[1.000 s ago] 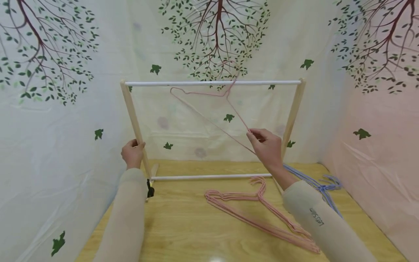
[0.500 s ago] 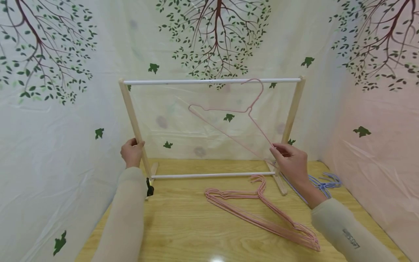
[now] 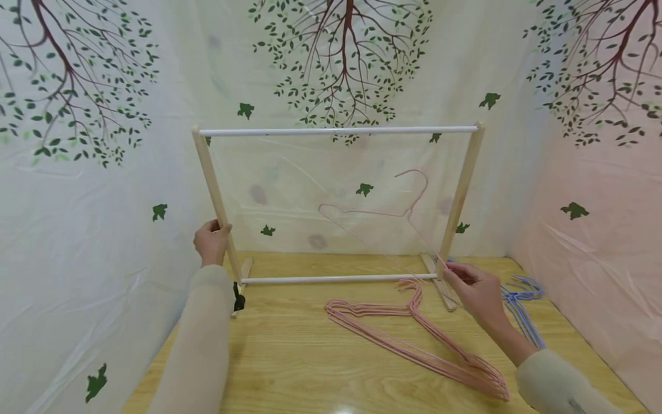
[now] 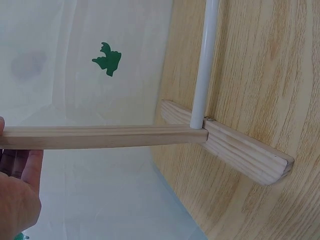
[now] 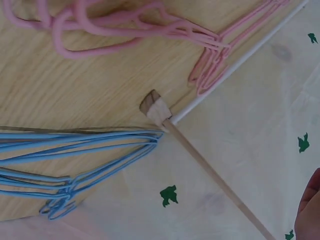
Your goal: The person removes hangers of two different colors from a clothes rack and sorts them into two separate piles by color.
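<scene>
A clothes rack with wooden posts and white rods [image 3: 336, 131] stands on the table in the head view. My left hand [image 3: 211, 244] grips its left post [image 3: 211, 178], thumb and fingers on opposite sides; the left wrist view shows this post [image 4: 110, 136] too. A thin pink clothes hanger [image 3: 374, 213] is pinched by one sloping arm in my right hand [image 3: 473, 287], near the right post. The hanger's hook points up and sits below the top rod. Only the edge of my right hand [image 5: 309, 215] shows in the right wrist view, without the held hanger.
Several pink hangers [image 3: 372, 311] lie stacked in front of the rack. Several blue hangers [image 3: 523, 313] lie right of it. A small black object [image 3: 238, 299] is at the rack's left foot. Sheets printed with trees and leaves surround the table [image 3: 289, 356].
My right hand has moved right and down, drawing the pink hanger with it from the top rod's height to below the rod. My left hand stays on the post.
</scene>
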Available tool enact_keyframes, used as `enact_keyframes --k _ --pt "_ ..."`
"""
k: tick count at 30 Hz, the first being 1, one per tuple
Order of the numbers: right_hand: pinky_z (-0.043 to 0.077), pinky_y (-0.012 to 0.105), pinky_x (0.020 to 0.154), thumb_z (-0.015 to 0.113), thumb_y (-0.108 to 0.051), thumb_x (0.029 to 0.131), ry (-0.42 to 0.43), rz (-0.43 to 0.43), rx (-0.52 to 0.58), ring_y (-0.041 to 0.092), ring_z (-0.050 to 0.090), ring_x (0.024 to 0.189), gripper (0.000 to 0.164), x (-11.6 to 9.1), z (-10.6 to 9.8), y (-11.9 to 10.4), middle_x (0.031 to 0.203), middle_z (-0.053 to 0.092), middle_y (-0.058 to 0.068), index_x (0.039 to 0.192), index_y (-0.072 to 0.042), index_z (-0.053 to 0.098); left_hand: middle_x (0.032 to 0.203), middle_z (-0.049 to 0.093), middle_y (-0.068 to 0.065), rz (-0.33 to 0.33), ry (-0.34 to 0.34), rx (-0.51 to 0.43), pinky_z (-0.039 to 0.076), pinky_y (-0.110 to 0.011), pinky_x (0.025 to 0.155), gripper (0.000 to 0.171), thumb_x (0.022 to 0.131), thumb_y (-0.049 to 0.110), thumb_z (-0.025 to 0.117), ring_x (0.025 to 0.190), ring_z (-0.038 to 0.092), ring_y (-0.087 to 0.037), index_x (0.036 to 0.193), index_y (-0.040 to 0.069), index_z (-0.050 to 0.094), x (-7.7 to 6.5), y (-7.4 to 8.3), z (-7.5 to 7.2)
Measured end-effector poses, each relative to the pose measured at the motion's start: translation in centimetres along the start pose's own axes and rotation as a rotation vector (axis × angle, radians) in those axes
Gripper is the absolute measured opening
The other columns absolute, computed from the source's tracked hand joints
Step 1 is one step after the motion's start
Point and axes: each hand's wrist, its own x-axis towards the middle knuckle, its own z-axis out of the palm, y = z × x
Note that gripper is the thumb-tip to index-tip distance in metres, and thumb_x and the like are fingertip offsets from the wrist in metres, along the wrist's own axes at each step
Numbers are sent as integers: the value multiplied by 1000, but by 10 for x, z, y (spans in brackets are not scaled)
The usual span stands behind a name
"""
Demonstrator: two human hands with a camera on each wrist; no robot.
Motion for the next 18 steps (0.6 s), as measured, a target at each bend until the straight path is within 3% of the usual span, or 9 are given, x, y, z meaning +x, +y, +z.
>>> enact_keyframes --k 12,18 --pt "49 17 54 77 -8 87 -112 1 -39 4 64 63 14 -34 -6 25 78 73 9 98 0 77 127 63 -20 -7 0 -8 47 -44 98 38 97 15 64 112 59 -34 132 -1 62 -8 2 -3" --pt "51 19 55 76 -11 88 -172 63 -63 7 66 65 15 -52 -11 35 79 74 4 99 -1 77 127 63 -20 -6 10 -13 47 -43 99 38 97 14 64 112 59 -34 131 -1 62 -11 3 -6"
